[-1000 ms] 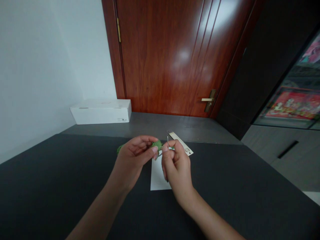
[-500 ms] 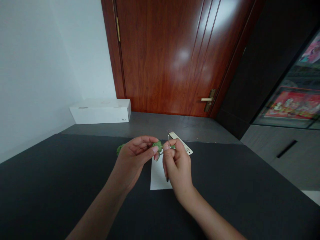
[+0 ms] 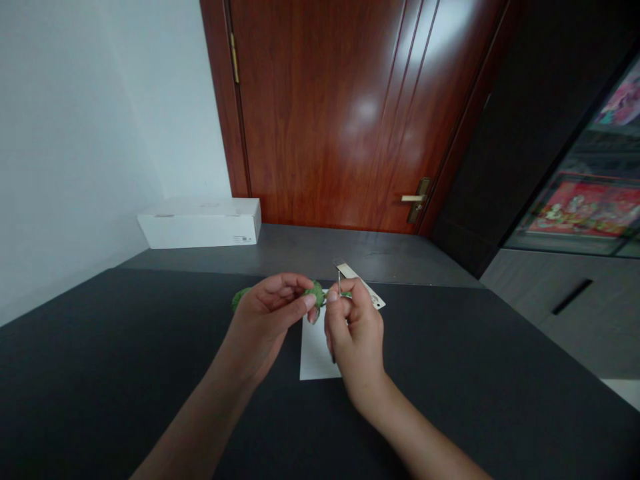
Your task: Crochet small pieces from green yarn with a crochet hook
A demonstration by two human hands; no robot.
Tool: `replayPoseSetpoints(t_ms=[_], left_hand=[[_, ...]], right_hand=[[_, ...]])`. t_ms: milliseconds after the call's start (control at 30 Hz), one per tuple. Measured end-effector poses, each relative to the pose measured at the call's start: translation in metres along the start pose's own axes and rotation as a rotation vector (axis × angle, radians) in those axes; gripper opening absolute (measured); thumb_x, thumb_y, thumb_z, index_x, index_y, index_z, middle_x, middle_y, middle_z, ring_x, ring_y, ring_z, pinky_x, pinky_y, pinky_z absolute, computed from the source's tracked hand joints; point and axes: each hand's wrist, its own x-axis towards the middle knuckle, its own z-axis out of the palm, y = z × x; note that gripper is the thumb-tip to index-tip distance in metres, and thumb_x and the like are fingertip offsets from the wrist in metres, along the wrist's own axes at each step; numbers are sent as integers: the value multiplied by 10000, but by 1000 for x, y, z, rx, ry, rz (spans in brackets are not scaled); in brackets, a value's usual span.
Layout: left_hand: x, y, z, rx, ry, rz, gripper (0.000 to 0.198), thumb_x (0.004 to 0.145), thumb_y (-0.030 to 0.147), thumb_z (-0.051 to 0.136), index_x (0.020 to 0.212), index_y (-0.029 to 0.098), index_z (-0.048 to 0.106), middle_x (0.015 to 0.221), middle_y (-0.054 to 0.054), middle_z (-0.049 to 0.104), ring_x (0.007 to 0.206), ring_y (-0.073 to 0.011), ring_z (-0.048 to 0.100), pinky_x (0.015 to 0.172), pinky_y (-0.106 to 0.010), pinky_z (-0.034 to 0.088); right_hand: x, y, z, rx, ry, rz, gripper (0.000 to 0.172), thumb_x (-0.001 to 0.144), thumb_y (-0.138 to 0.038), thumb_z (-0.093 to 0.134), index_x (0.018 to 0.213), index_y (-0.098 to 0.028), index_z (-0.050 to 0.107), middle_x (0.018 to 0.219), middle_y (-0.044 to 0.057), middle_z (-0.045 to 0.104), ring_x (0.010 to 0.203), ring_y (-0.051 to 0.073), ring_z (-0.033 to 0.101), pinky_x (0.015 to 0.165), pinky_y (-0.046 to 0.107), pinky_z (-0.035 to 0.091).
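Observation:
My left hand [image 3: 270, 319] is closed in a pinch on a small green yarn piece [image 3: 315, 292], held above the dark table [image 3: 100, 373]; more green yarn [image 3: 239, 297] shows behind the hand. My right hand [image 3: 353, 327] is closed around a thin metal hook or needle [image 3: 339, 283] that points upward right beside the green piece. Both hands hover over a white sheet of paper [image 3: 314, 353] lying on the table.
A narrow packaging card [image 3: 362, 285] lies on the table just beyond my right hand. A white box [image 3: 200, 223] sits on a grey ledge by the wall. Behind it stand a red-brown wooden door [image 3: 345, 113] and a dark cabinet [image 3: 530, 133] at right.
My right hand has shifted slightly, tilting the needle and closing in a little on the green piece. My left hand holds almost still.

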Motion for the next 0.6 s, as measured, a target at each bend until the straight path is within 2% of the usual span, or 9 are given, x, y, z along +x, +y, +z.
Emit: replayPoseSetpoints(t_ms=[433, 600], left_hand=[[0, 0, 0, 9, -15, 1, 114, 728, 127, 809, 790, 147, 715, 627, -10, 663, 610, -139, 604, 609, -264, 451], [1, -1, -2, 23, 18, 38, 135, 711, 123, 822, 805, 146, 727, 646, -14, 681, 620, -138, 625, 624, -258, 478]], right_hand=[[2, -3, -1, -53, 19, -48, 161, 1003, -305, 472, 854, -244, 464, 452, -124, 431, 342, 76, 360, 402, 184, 309], [1, 1, -4, -36, -7, -68, 163, 1007, -300, 468, 856, -240, 483, 471, -116, 433, 370, 75, 390, 415, 182, 312]])
